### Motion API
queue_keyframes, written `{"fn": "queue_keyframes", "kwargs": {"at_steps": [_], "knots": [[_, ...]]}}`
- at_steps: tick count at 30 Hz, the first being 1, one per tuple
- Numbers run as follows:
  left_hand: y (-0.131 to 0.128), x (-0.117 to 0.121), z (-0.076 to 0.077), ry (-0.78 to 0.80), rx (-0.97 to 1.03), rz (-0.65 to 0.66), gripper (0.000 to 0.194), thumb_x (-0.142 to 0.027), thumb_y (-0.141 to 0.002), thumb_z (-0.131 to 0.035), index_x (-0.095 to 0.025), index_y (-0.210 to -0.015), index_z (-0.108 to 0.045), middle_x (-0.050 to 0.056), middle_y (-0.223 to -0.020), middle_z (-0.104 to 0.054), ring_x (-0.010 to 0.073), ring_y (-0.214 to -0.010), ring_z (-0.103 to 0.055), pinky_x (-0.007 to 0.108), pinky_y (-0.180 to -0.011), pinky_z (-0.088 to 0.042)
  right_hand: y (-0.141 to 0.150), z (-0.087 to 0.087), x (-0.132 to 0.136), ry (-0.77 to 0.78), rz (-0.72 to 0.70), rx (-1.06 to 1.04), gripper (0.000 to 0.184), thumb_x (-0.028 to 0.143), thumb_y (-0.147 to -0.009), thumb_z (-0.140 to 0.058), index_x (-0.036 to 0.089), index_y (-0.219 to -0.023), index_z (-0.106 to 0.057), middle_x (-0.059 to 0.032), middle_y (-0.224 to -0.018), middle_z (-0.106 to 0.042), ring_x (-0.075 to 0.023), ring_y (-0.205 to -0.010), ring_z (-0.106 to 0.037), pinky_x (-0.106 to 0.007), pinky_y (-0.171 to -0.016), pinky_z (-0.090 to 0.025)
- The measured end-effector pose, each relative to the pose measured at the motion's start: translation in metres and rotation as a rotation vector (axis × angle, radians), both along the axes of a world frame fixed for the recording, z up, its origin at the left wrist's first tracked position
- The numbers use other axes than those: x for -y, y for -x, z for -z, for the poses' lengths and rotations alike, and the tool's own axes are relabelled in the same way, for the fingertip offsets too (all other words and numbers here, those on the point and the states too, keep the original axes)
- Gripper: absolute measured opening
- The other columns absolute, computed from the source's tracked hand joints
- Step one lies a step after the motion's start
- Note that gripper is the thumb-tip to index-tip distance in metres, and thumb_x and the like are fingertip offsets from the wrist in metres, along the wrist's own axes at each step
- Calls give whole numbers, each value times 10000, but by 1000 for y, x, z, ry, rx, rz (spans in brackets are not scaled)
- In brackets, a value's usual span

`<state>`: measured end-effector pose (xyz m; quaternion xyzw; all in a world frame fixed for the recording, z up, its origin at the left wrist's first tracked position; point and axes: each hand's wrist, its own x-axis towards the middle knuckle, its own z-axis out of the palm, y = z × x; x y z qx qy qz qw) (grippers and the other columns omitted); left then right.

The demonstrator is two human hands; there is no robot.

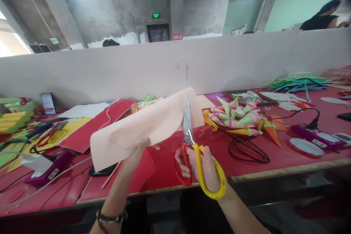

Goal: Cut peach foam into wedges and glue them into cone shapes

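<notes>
A large sheet of pale peach paper is held up over the red table, curving along its length. My left hand grips its lower edge, the thumb on the near side and most fingers hidden behind. In my right hand is a pair of scissors with one red and one yellow handle loop. My fingers pass through both loops. The blades point upward at the right part of the sheet, overlapping it at its lower edge; how far they are parted is hard to tell.
Green and pink folded paper cones lie right of the scissors, beside a yellow glue gun and black cable. Purple power strips sit at both sides. A red board lies left. A pale partition stands behind the table.
</notes>
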<state>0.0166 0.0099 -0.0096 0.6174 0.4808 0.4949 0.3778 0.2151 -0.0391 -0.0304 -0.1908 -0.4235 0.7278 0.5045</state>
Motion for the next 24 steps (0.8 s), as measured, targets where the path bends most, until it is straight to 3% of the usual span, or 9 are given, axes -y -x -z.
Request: {"fn": "queue_keyframes", "kwargs": {"at_steps": [5, 11, 24], "knots": [[0, 4, -5, -76, -36, 45, 335, -451, -761, -508, -221, -595, -686, 57, -870, -666, 216, -981, -543, 292, -1012, -245, 1, 1, 0, 39, 28, 51, 708, 770, -692, -188, 143, -748, -513, 20, -554, -391, -78, -438, -316, -224, -437, -254], [1, 1, -1, -29, 51, 40, 206, -333, -712, -612, -219, -552, -673, 56, -777, -664, 202, -866, -571, 260, -958, -312, 5, -6, 4, 61, 93, 92, 690, 767, -697, -160, 157, -688, -482, 41, -494, -360, -71, -398, -291, -212, -405, -242], [14, 2, -4, -72, -50, 13, 238, -329, -720, -578, -212, -530, -661, 53, -731, -666, 195, -855, -583, 261, -969, -303, 5, -10, 9, 117, 112, 140, 680, 789, -672, -188, 165, -659, -456, 60, -431, -351, -46, -338, -269, -179, -346, -188]]}}
